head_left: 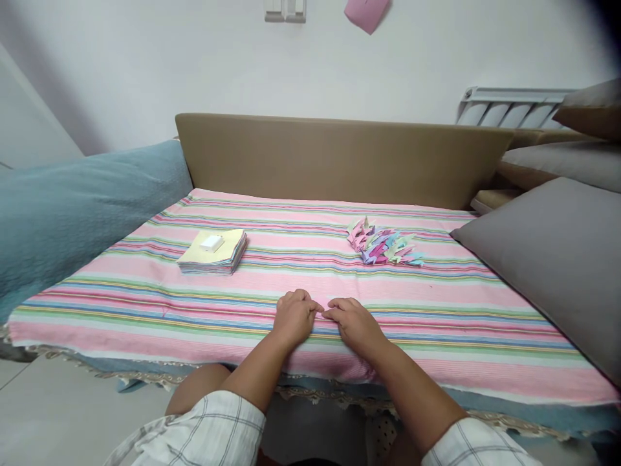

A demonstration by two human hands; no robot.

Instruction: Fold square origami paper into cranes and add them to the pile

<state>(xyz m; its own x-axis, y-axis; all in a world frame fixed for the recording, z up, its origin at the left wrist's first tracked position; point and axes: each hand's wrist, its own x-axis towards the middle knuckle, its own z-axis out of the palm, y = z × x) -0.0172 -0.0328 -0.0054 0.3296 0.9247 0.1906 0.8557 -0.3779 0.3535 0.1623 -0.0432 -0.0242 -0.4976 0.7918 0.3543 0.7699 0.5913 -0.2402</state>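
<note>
My left hand (pixel 295 318) and my right hand (pixel 358 325) rest close together near the front of the striped cloth (pixel 310 239). Both are curled, with thumbs and forefingers drawn in so that the tips almost meet. Whatever lies between the fingertips is too small or too close to the pink cloth in colour to make out. Beyond the left hand sits a stack of coloured square paper (pixel 206 254), yellow on top, with a small white box (pixel 212 243) on it. A cluster of folded paper cranes (pixel 383 246) in pink, purple and pale green lies beyond the right hand.
A brown backrest panel (pixel 339 158) stands along the back of the sofa. The blue armrest (pixel 92 207) bounds the left side. Grey cushions (pixel 548 259) pile up at the right. Above, the wall carries white switches (pixel 285 9) and a pink paper (pixel 367 13).
</note>
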